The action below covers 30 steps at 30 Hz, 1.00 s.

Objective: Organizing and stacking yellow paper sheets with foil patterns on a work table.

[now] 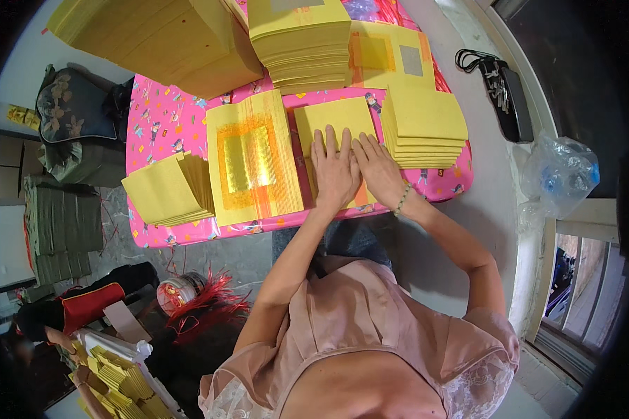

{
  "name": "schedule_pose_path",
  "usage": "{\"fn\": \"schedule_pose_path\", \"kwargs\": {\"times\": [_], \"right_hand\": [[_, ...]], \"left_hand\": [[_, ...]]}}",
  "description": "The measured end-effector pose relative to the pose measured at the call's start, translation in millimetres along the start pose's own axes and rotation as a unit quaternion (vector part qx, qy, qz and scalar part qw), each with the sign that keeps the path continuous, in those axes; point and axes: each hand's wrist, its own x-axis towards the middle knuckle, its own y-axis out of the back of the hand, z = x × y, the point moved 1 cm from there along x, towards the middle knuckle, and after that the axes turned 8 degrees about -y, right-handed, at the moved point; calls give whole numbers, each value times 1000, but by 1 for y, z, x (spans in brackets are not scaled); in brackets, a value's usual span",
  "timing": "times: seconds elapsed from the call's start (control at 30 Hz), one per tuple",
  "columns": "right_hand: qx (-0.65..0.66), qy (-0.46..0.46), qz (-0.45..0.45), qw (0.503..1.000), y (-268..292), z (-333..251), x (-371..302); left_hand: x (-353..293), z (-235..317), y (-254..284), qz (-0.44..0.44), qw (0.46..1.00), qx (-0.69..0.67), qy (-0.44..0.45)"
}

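Observation:
A yellow sheet of joss paper (334,115) lies in front of me at the table's near edge, with a strip of orange print showing by my wrists. My left hand (337,167) presses flat on it, fingers stretched out. Beside it, my right hand (379,166) also lies flat, fingers together and straight, its fingertips on the paper's right part. To the left sits a thick stack of joss paper (248,160) with a gold foil square on top. Folded yellow papers (426,126) are piled close by on the right, and a smaller folded bundle (164,188) stands at the far left.
Tall yellow paper stacks (300,59) fill the far side of the pink patterned table (161,119). A dark pouch with keys (507,98) and a clear plastic bag (562,174) are at the right. Lower left, another person's arm (63,341) reaches over a box of folded papers (122,377).

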Motion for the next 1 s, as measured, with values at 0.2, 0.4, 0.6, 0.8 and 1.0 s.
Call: {"fn": "schedule_pose_path", "kwargs": {"times": [0.2, 0.4, 0.6, 0.8, 1.0], "right_hand": [[-10, 3, 52, 999, -13, 0, -3], [-26, 2, 60, 998, -21, 2, -2], [-44, 8, 50, 998, -24, 3, -2], [-50, 39, 118, 991, -12, 2, 16], [-121, 26, 144, 982, -9, -6, 43]], "left_hand": [[1, -3, -2, 3, 1000, -5, -8], [-2, -4, 3, -10, 1000, -9, 2], [-15, -9, 3, -17, 998, -54, 23], [-19, -14, 2, -18, 999, -40, 15], [-12, -6, 18, 45, 993, -103, 16]]}}
